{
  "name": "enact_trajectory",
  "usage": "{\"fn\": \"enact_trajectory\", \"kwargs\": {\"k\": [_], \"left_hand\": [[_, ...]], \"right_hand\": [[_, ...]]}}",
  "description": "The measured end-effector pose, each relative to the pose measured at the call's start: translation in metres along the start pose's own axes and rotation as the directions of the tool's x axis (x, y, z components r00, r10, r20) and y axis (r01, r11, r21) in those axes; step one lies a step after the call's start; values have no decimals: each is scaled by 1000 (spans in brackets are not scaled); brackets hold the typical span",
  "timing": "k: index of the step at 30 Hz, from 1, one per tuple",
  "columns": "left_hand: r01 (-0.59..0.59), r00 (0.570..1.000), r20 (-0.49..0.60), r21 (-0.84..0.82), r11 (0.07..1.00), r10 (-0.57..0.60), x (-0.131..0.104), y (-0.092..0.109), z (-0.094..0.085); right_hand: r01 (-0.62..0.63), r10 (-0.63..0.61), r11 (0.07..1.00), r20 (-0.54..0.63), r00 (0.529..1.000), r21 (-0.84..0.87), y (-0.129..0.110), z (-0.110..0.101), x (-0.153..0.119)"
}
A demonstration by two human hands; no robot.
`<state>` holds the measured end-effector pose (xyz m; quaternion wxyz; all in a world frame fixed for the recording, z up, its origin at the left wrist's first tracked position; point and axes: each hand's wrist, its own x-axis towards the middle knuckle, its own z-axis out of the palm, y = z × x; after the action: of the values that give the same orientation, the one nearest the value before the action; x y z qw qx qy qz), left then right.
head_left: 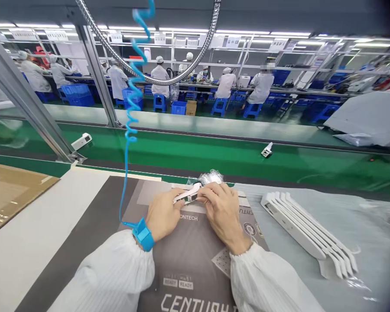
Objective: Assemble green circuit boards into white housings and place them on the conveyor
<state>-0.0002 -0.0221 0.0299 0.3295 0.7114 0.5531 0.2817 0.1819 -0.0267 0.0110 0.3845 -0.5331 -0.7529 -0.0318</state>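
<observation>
A small white plastic device (189, 196) with a dark opening in its side is held above a printed grey cardboard sheet (188, 247). My left hand (164, 212) grips its left end between thumb and fingers, and a blue wrist strap circles that wrist. At the device's right end, the fingers of my right hand (222, 208) are bent and pressed together; whether they pinch a small part is hidden. Crumpled clear plastic (212, 177) lies just beyond my hands. Several long white plastic housings (308, 234) lie side by side to the right.
A coiled blue cord (134, 86) hangs down to the wrist strap. Beyond the bench runs a green conveyor belt (182, 156) carrying two white devices. Brown cardboard (16, 190) lies at left, a metal post (29, 91) slants behind it. People in white coats sit farther back.
</observation>
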Motion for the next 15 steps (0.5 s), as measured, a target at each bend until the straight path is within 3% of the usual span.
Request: {"fn": "enact_trajectory", "kwargs": {"k": [4, 9, 11, 13, 15], "left_hand": [[88, 995, -33, -93, 992, -91, 5, -2, 4], [283, 922, -289, 46, 958, -258, 12, -5, -3], [293, 917, -284, 0, 956, -281, 14, -10, -9], [271, 929, -237, -87, 959, -284, 16, -16, -13], [256, 928, -250, -117, 960, -278, 18, -22, -14]], "right_hand": [[-38, 34, 993, 45, 998, 110, -6, 2, -1], [-55, 45, 977, 53, 998, 205, -7, -2, 8], [-196, 194, 977, 28, 981, 83, 3, 0, 18], [-368, 373, 920, 17, 928, -138, 17, 2, 29], [-415, 453, 855, 57, 890, -310, 34, 2, 37]]}}
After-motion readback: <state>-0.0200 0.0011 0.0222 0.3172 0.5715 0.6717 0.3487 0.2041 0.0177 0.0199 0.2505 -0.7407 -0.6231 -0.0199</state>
